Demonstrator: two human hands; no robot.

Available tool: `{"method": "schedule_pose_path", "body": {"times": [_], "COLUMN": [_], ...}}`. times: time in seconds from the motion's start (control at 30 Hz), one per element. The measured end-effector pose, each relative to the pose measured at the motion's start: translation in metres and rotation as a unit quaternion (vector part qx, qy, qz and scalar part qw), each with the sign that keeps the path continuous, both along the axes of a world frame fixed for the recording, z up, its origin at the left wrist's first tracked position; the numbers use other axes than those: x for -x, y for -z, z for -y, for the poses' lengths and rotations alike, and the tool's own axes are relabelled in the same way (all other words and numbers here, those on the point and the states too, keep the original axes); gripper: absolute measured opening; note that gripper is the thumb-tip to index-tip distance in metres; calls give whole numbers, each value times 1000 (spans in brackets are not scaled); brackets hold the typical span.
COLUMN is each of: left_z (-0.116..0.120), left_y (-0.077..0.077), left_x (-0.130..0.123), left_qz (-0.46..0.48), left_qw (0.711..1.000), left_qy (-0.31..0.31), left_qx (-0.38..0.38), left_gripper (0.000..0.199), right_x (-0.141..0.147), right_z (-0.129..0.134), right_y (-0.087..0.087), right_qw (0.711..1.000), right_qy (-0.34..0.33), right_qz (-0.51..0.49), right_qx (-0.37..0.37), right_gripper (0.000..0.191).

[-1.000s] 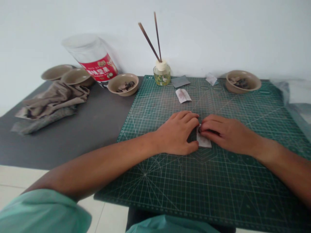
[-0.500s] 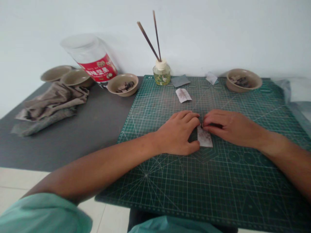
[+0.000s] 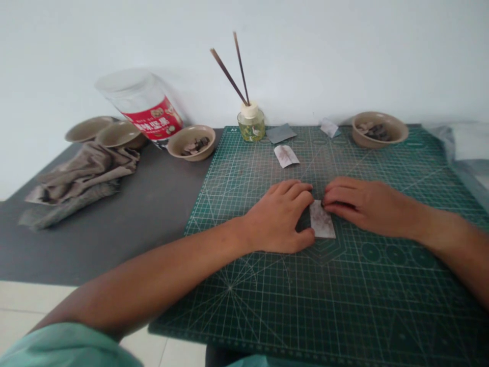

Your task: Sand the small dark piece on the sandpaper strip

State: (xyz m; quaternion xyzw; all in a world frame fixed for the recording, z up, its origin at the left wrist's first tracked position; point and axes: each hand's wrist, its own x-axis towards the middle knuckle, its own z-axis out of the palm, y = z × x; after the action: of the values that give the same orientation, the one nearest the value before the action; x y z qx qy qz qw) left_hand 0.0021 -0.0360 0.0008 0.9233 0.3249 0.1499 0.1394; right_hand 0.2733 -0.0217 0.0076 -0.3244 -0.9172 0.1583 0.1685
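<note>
A small rectangular sheet of pale, stained paper or abrasive sheet [image 3: 322, 221] lies flat on the green cutting mat [image 3: 263, 300]. My left hand [image 3: 280, 216] rests on the mat with its fingertips and thumb close to the sheet's left edge. My right hand [image 3: 362, 206] lies to the right, its fingertips at the sheet's top right corner. A small dark chip [image 3: 323, 203] shows at those fingertips, mostly hidden, and I cannot tell its material.
Farther up the mat lie a folded paper [image 3: 286, 156], a grey abrasive sheet [image 3: 281, 133], a white scrap [image 3: 329, 128] and a bowl of dark pieces [image 3: 378, 131]. A reed diffuser [image 3: 250, 125] stands at the mat's back edge. Left on the grey table are another bowl [image 3: 190, 143], a jar [image 3: 147, 109] and cloth [image 3: 82, 178].
My right hand has moved rightward, and its fingertips now sit at the sheet's top right corner. My left hand and the sheet stay in place. The whole view has tilted slightly.
</note>
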Motion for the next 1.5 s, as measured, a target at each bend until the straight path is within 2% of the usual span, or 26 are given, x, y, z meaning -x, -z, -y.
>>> {"method": "schedule_pose_path", "body": {"times": [0.07,0.13,0.33,0.4,0.53,0.6,0.67,0.73,0.93,1.0,1.1,1.17,1.3,1.37,1.5], "left_z": [0,0,0,1,0,0,0,0,0,0,-1,-1,0,0,-1], "left_y": [0,0,1,1,3,3,3,3,3,3,3,3,4,4,5], "left_x": [0,0,-1,-1,-1,-1,-1,-1,-2,-2,-1,-1,-2,-2,-2], "left_qz": [-2,-3,-2,-3,-3,1,2,3,10,10,4,1,2,4,4], "left_qw": [1000,1000,1000,1000,1000,1000,1000,1000,1000,1000,1000,1000,1000,1000,1000], "left_qy": [4,6,0,-2,3,7,7,4,5,5,1,2,9,9,3], "left_qx": [-6,-12,-14,-14,-16,-18,-20,-21,-6,-5,-9,-15,-22,-20,-17], "left_gripper": [51,51,52,52,53,53,52,52,51,50,51,53,55,55,53], "right_x": [0,2,1,-1,5,8,6,1,-1,3,3,-1,-1,0,-2], "right_z": [6,11,5,4,14,15,12,7,13,14,7,4,9,12,8], "right_y": [-3,-2,5,2,1,4,6,5,0,3,5,1,-3,-1,-1], "right_qw": [997,993,998,999,995,997,999,998,996,998,999,1000,996,996,1000], "right_qy": [-45,-72,-1,-12,-84,-72,-30,-5,-84,-66,-5,2,-45,-40,12], "right_qz": [-11,-14,-6,-9,-24,-24,-13,0,1,-2,3,-2,-10,-15,-1], "right_qx": [64,90,-55,-37,46,21,-34,-58,25,-2,-49,-23,80,73,18], "right_gripper": [19,19,23,23,21,22,24,24,24,24,25,22,16,16,20]}}
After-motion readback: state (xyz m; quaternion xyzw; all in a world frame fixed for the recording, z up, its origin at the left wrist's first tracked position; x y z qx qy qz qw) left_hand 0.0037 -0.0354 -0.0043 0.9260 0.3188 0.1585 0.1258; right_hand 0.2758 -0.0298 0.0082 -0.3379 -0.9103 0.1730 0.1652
